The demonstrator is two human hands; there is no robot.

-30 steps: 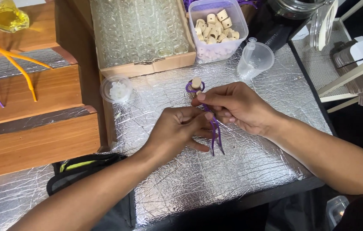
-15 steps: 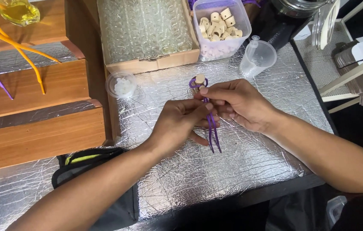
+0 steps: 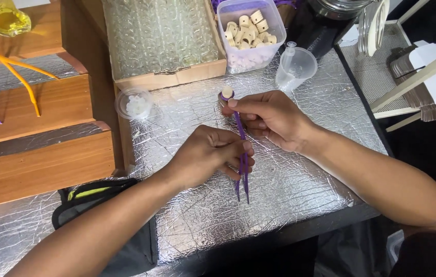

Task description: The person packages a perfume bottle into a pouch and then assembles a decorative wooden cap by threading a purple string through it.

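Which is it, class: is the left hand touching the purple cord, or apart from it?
Touching. The head view shows the left hand with its fingertips pressed against the purple cord, no gap visible.

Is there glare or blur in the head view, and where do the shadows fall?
Head view: the crinkled foil surface scatters bright glare in patches; soft shadows lie under the left hand and right hand; the purple cord and the tub of corks look sharp; no obvious motion blur.
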